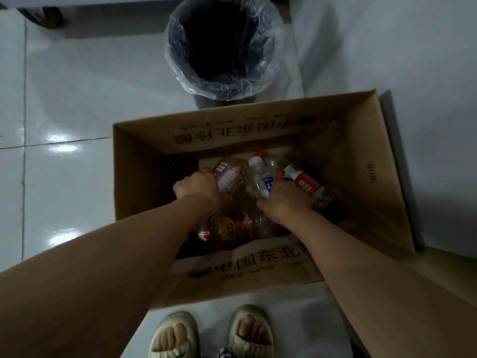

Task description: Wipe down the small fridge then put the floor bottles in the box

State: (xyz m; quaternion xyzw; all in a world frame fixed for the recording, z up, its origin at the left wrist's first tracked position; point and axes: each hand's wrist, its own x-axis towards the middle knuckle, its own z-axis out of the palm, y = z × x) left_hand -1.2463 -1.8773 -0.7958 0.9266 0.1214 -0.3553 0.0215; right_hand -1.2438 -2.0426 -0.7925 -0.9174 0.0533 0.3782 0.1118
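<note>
Viewed from above, looking straight down into an open cardboard box (361, 161) standing on the white tiled floor (64, 104). Flaps folded outward on all four sides; printed characters visible on the far and near flaps.

Both bare arms reached down into the box.

Left hand (198, 188): fingers clamped around a clear plastic bottle with a pale printed label (228, 175), held at the left-centre of the box interior.

Right hand (286, 196): fingers closed on two bottles at once, namely a clear bottle with a white cap and blue label (262, 174) and, just beside it to the right, a bottle with a red and white label (305, 183). Exact finger placement between these two not discernible.

Further contents of the box:
- a red-capped bottle (260, 152) at the far side, mostly hidden behind the white-capped one;
- a bottle with an orange and red label (232, 227) lying on the box bottom at the near side, between and beneath the two forearms.

Surroundings:
- a dark waste bin lined with a clear plastic bag (222, 45), just beyond the far flap of the box;
- two feet in pale open-toed slippers (214, 332) at the near edge, just short of the near flap.

Lighting dim inside the box; finer label details illegible.
</note>
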